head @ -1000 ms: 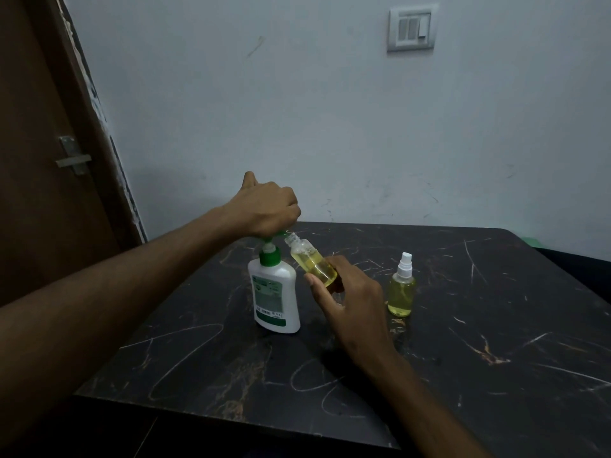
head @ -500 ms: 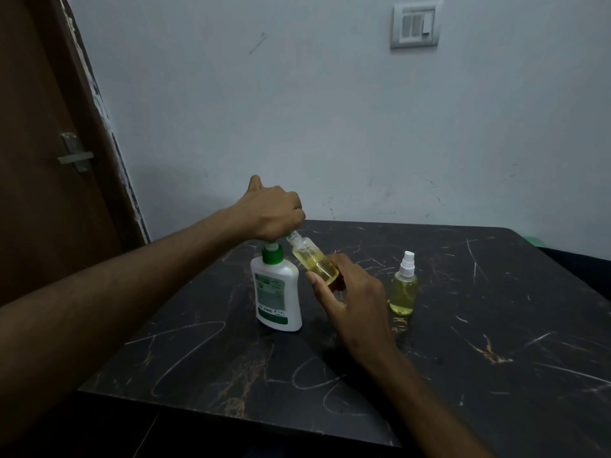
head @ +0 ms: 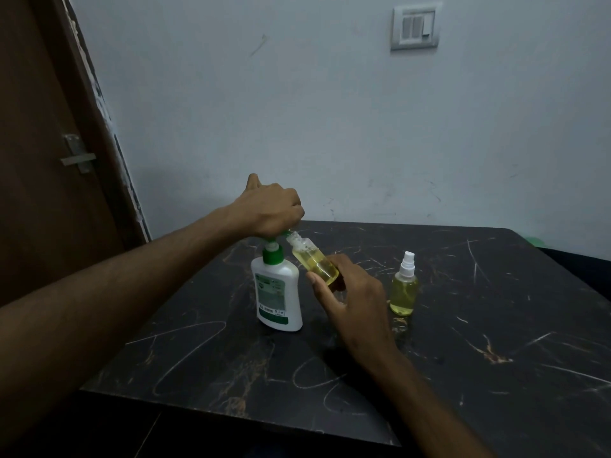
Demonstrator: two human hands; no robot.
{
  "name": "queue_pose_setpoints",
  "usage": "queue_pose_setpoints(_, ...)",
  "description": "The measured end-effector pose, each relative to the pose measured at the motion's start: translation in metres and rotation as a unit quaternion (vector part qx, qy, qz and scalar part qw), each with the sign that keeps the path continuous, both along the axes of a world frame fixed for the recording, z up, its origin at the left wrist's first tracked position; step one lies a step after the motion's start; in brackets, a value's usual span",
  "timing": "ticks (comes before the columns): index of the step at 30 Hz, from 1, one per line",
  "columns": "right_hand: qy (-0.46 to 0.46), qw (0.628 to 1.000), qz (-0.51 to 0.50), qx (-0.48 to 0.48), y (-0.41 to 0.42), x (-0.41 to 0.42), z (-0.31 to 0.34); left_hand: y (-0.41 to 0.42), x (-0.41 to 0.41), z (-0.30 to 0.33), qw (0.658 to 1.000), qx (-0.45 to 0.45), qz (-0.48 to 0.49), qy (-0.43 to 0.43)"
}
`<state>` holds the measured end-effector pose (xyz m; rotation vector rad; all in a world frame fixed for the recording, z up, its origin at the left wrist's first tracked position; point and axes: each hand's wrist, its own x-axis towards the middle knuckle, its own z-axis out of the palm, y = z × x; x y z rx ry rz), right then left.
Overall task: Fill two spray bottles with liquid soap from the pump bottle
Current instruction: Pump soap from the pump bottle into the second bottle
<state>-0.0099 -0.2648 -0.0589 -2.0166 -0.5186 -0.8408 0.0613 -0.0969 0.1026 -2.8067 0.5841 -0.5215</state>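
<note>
One head-worn camera looks forward and down, close over the black table [head: 463,325] toward the wall [head: 330,110]

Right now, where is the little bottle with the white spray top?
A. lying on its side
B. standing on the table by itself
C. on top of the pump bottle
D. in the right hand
B: the capped bottle stands upright on the table, right of the right hand, with no hand touching it.

Open spray bottle [head: 315,262] apparently under pump
</note>
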Motion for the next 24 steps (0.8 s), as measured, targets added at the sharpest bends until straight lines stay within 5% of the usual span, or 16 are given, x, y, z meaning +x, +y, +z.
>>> queue_pose_setpoints(24,0.017,1.0,-0.007,0.0,-0.0012,0.0011,-0.0005,0.0019,0.0063,0.0032,1.0,-0.02,-0.004,0.006)
